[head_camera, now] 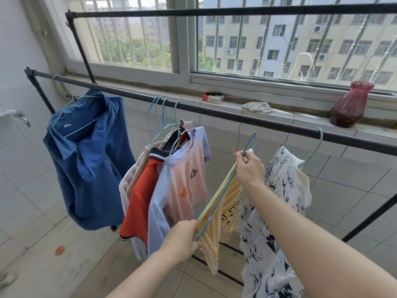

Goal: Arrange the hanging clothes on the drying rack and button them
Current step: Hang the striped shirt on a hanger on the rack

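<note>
A black drying rack bar (225,114) runs across the view. A yellow striped shirt (223,214) sits on a blue hanger (250,143) held off the bar, below it. My right hand (250,166) grips the hanger's neck. My left hand (184,239) pinches the hanger's lower end and the shirt's shoulder. On the bar hang a blue collared shirt (90,164) at the left, a bunch with an orange shirt (139,194) and a pink and lilac top (184,179) in the middle, and a white floral garment (279,211) at the right.
A higher rack bar (214,11) runs in front of the barred window. On the tiled sill stand a dark red vase (348,106), a crumpled white cloth (256,106) and a small red and white box (212,97). A tap (22,118) sticks out of the left wall.
</note>
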`<state>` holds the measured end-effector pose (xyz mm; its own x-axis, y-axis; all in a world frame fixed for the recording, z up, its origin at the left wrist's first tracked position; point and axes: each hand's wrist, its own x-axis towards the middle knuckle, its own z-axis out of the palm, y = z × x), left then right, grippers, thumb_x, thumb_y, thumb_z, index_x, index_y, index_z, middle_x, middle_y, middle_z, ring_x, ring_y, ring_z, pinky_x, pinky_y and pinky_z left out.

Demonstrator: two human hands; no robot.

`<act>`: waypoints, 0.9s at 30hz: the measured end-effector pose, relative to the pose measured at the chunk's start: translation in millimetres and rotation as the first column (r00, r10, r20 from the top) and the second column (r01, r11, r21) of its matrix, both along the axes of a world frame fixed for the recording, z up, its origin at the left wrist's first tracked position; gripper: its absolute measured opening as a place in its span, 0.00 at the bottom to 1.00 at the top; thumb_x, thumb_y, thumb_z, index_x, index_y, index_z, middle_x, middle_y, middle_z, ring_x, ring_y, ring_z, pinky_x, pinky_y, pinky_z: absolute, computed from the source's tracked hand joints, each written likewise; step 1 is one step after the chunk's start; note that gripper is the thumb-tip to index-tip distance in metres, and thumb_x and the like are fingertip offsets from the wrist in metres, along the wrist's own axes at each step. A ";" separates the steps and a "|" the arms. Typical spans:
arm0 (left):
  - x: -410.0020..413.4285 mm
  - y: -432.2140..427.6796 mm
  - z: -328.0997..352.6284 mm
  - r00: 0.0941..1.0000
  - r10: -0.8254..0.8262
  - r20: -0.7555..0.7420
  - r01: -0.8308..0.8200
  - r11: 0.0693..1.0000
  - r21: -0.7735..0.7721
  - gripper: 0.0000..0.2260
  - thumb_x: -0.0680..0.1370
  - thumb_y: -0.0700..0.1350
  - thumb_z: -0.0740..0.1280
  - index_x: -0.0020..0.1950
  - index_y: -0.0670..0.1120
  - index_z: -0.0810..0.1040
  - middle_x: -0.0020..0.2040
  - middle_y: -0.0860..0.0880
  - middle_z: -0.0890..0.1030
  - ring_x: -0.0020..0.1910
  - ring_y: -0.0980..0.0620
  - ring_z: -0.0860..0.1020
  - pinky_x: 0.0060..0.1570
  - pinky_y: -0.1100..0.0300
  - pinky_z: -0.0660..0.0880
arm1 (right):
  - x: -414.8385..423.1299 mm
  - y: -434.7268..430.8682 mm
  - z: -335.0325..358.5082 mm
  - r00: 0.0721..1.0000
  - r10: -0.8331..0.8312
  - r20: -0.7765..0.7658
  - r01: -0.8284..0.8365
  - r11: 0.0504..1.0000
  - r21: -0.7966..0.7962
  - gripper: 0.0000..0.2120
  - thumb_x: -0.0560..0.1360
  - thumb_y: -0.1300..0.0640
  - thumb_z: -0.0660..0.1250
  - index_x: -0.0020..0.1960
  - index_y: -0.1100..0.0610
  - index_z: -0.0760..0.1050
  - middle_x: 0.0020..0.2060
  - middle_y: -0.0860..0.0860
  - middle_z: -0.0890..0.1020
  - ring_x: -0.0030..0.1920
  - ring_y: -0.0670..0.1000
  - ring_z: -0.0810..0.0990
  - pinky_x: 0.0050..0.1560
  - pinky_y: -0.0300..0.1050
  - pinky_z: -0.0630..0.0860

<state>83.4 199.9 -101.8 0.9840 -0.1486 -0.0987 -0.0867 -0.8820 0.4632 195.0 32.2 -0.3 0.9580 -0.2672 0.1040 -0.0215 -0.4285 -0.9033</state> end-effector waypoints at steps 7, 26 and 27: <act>5.6 -17.4 15.7 0.995 0.064 0.072 -0.071 0.992 0.101 0.13 0.80 0.52 0.54 0.40 0.47 0.65 0.42 0.46 0.78 0.41 0.46 0.75 0.37 0.56 0.67 | -12.5 15.8 -3.9 0.995 0.087 -0.051 -0.090 0.994 -0.066 0.10 0.74 0.65 0.59 0.52 0.54 0.72 0.43 0.53 0.76 0.51 0.56 0.76 0.56 0.55 0.73; 1.4 7.7 6.6 0.960 0.279 -0.017 -0.252 0.838 -0.484 0.19 0.77 0.51 0.66 0.29 0.47 0.65 0.26 0.51 0.70 0.28 0.53 0.72 0.32 0.61 0.70 | -21.8 34.1 -6.9 0.812 0.333 -0.479 -0.277 0.943 0.186 0.13 0.81 0.58 0.52 0.42 0.65 0.65 0.30 0.62 0.77 0.24 0.59 0.78 0.24 0.48 0.78; 0.9 9.8 5.6 0.946 0.324 -0.017 -0.291 0.826 -0.483 0.19 0.76 0.47 0.67 0.29 0.46 0.65 0.27 0.49 0.71 0.29 0.50 0.73 0.34 0.56 0.73 | -21.5 34.7 -7.2 0.805 0.341 -0.485 -0.274 0.939 0.205 0.14 0.81 0.58 0.52 0.41 0.65 0.65 0.30 0.62 0.76 0.23 0.58 0.78 0.24 0.48 0.78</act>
